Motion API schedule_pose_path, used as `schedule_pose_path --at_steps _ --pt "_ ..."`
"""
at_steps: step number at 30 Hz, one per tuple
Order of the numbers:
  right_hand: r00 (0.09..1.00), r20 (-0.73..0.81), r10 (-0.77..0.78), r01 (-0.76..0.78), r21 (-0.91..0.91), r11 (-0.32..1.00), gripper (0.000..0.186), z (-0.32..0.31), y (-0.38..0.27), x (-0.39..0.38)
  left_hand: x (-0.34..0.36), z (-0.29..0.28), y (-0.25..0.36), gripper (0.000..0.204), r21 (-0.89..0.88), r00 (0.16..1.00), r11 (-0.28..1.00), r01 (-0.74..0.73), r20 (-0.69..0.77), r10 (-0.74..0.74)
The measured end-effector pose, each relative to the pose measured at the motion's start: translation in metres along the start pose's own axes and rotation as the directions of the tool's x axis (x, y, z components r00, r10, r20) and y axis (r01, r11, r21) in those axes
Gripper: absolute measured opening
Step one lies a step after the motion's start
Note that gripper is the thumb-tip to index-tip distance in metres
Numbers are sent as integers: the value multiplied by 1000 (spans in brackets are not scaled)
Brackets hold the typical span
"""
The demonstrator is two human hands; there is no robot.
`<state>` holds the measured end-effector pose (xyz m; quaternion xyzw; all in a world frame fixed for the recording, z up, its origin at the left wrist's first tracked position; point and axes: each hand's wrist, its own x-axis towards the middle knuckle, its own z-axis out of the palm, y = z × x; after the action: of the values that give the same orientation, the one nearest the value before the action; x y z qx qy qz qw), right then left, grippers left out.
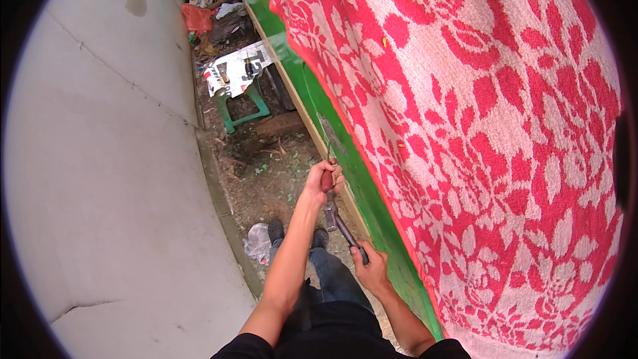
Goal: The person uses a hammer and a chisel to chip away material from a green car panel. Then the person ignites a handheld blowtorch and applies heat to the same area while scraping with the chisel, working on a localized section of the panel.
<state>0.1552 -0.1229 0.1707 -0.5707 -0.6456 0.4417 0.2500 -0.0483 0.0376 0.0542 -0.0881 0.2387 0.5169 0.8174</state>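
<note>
From where I stand, the left hand (317, 176) is wrapped round a red-handled tool (326, 181) by the green panel's (364, 193) left edge; the right hand (373, 268) clasps a hammer (331, 217). Light, square taps look safest.

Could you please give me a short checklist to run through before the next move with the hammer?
1. Left hand closed around the red-handled tool: ok.
2. Right hand gripping the hammer by its handle: ok.
3. Hammer head in line with the tool's butt: cannot tell; they look close, but depth is unclear.
4. Tool's tip seated on the green surface: cannot tell; too small to make out.
5. Patterned cloth clear of both hands: ok, it lies to their right.
6. Footing clear: not ok; a plastic bag lies beside the left shoe.
</note>
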Motion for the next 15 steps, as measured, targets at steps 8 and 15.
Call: schedule_pose_path --at_steps 8,15 --pt "948 -74 -310 314 48 948 17 -1 14 4 -1 15 -1 7 -70 1000 998 4 1 -4" --pt "994 -67 -81 78 -47 996 16 2 17 26 14 11 2 9 -51 997 998 -26 -73 22"
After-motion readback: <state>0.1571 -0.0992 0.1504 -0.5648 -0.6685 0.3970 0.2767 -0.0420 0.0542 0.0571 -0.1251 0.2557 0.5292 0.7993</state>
